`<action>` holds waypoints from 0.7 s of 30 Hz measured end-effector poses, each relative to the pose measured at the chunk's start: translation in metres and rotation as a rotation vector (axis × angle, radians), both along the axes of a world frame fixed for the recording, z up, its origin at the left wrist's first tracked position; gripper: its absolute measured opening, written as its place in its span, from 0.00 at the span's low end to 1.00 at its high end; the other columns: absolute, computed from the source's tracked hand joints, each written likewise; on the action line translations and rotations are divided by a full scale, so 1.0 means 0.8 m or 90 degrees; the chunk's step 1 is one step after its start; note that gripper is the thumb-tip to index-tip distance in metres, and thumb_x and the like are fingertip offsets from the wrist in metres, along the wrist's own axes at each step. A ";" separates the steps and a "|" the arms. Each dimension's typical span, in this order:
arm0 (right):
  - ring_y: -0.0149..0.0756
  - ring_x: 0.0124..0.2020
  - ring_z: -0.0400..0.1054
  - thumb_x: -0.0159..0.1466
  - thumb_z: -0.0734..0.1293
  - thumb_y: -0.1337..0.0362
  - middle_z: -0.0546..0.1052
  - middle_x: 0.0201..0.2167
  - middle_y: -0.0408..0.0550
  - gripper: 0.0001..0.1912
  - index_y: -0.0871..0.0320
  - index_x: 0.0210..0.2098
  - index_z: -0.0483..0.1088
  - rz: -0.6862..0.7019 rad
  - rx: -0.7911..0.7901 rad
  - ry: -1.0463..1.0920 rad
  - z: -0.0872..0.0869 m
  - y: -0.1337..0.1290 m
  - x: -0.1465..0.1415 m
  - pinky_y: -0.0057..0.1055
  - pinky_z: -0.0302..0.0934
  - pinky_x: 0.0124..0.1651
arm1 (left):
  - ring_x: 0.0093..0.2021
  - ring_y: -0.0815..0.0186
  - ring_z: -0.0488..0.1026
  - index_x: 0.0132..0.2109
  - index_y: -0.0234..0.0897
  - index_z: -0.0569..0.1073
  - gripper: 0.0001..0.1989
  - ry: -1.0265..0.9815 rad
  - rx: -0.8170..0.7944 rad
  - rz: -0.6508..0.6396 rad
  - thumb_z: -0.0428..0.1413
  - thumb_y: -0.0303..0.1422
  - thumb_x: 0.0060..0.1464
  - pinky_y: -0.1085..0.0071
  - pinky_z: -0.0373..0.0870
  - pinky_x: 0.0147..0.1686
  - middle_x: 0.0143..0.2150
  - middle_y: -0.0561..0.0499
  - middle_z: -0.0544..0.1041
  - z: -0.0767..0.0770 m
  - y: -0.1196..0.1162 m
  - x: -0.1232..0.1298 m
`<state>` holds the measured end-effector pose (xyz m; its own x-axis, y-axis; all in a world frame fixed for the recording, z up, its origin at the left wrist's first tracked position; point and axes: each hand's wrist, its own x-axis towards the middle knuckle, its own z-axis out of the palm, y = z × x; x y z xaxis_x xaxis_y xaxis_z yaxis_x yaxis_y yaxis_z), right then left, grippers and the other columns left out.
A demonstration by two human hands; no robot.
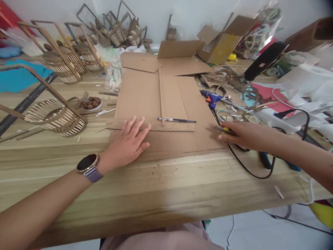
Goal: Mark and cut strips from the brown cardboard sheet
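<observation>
A large flat piece of cardboard [137, 90] lies on the wooden table, with narrow cardboard strips on top of it. My left hand [130, 142], fingers spread, rests on its near left part, over the end of a crosswise strip [177, 127]. A pen [179, 120] lies just above that strip. At the cardboard's right edge, my right hand [234, 134] is closed round a small yellow and dark tool [227, 130], blurred and partly hidden by the fingers.
A blue glue gun [212, 99] and a looped black cable [249, 173] lie on the right. Woven baskets [58, 116] and a bowl of brown balls [91, 103] stand on the left. Behind is an open box [221, 45]. The table's front edge [156, 222] runs near my body.
</observation>
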<state>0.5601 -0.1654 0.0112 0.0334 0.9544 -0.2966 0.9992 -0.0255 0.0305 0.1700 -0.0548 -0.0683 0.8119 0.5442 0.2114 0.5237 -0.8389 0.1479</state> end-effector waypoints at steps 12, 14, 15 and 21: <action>0.42 0.36 0.76 0.74 0.58 0.58 0.81 0.36 0.49 0.13 0.57 0.47 0.71 0.292 -0.120 -0.004 0.004 0.031 -0.207 0.31 0.45 0.27 | 0.75 0.41 0.45 0.69 0.29 0.62 0.29 0.002 0.036 -0.004 0.42 0.44 0.71 0.38 0.47 0.70 0.73 0.32 0.56 -0.016 -0.014 -0.006; 0.42 0.36 0.77 0.74 0.58 0.58 0.82 0.37 0.49 0.14 0.58 0.47 0.71 0.305 -0.137 -0.018 -0.001 0.037 -0.217 0.31 0.43 0.26 | 0.75 0.41 0.45 0.69 0.28 0.63 0.28 0.004 0.037 -0.001 0.44 0.43 0.71 0.39 0.47 0.70 0.73 0.32 0.57 -0.016 -0.014 -0.005; 0.42 0.37 0.77 0.74 0.58 0.58 0.82 0.37 0.49 0.14 0.57 0.47 0.71 0.310 -0.142 -0.023 -0.002 0.039 -0.220 0.31 0.43 0.26 | 0.75 0.41 0.45 0.69 0.28 0.63 0.28 0.006 0.039 0.000 0.44 0.42 0.71 0.39 0.47 0.70 0.73 0.32 0.57 -0.016 -0.015 -0.005; 0.40 0.36 0.78 0.74 0.57 0.61 0.82 0.35 0.49 0.13 0.57 0.47 0.72 0.329 -0.132 -0.054 -0.004 0.042 -0.227 0.32 0.39 0.24 | 0.75 0.42 0.44 0.69 0.30 0.63 0.27 0.002 0.023 0.005 0.46 0.40 0.70 0.39 0.46 0.70 0.73 0.33 0.56 -0.014 -0.016 -0.003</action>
